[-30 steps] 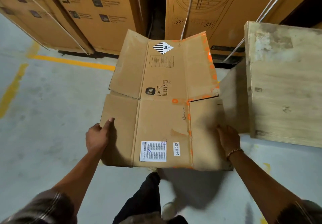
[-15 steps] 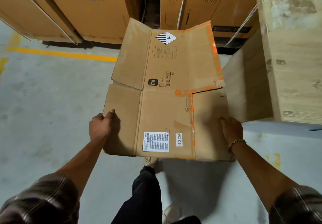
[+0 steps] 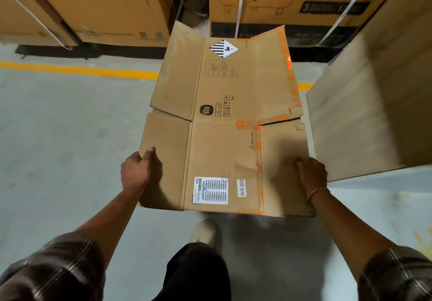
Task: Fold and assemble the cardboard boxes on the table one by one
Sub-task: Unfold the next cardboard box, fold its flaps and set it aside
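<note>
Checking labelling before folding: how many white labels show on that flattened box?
3: barcode label near the near edge, date sticker just right of it, striped diamond label at the far end. Underside hidden.

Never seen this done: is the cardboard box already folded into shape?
No, the cardboard box is flat and unfolded, held by the left hand and right hand.

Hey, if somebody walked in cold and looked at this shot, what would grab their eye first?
The flattened cardboard box fills the middle of the view, the left hand gripping its left edge and the right hand holding its right side. A black-and-white striped diamond label sits at its far end, orange tape runs down its right edge, and a yellow floor line crosses behind it.
</note>
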Tool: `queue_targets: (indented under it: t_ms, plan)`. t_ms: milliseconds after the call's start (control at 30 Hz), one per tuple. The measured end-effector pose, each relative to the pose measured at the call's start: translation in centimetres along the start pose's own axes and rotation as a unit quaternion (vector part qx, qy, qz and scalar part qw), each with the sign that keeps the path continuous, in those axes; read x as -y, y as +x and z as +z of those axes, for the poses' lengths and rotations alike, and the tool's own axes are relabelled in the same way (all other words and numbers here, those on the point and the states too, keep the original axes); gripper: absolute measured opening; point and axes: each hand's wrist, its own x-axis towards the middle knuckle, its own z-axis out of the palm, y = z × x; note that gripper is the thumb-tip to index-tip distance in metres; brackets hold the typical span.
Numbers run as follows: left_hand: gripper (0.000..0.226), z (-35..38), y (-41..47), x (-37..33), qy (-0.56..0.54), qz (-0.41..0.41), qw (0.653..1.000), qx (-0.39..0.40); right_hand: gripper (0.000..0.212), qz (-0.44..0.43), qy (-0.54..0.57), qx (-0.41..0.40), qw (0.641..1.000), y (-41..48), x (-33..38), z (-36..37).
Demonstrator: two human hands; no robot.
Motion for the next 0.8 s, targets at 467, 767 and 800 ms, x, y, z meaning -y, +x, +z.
queue_targets:
  t_ms: [467,767,800]
  plan:
    - [0.061,11.0,8.7,10.0,0.054,-0.011,0.995,0.085,0.04,-0.006,-0.052,0.017,0.998,9.0,-9.8,11.5]
    - [0.054,12.8,11.2,11.1,0.06,-0.034,0.988,0.138,0.072,0.065,-0.06,0.101,0.991,11.7,-10.6,14.9]
    - [0.061,12.8,11.1,10.9,0.07,-0.021,0.989,0.131,0.079,0.045,-0.083,0.105,0.99,11.5,-10.5,14.9]
